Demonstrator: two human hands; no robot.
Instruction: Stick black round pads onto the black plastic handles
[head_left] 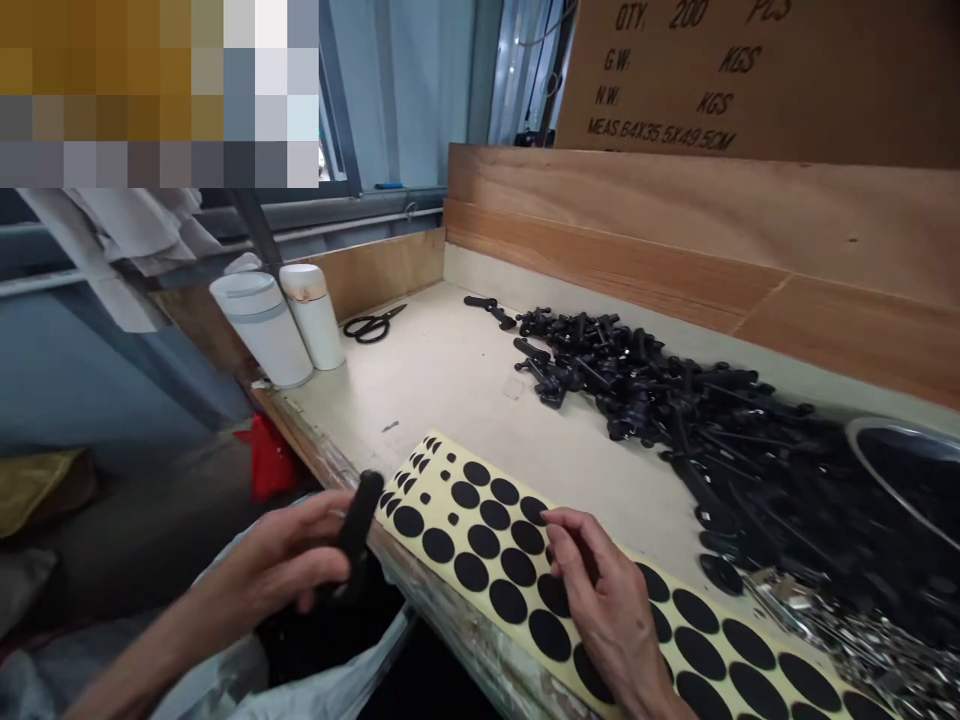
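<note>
My left hand [296,560] is closed around a black plastic part [355,525], held just off the table's front edge above a plastic bag. My right hand [604,600] rests on a yellow backing sheet [600,530] covered with several round black stickers [495,515]. Its fingers are curled and the fingertips press on one sticker near the sheet's middle. Whether a sticker is lifted under the fingers I cannot see.
A big pile of black plastic parts [675,400] lies at the right by a metal bowl [911,470] and shiny metal pieces [847,630]. Two white containers [270,325] and black scissors [373,323] stand at the back left. A wooden wall [712,230] borders the table.
</note>
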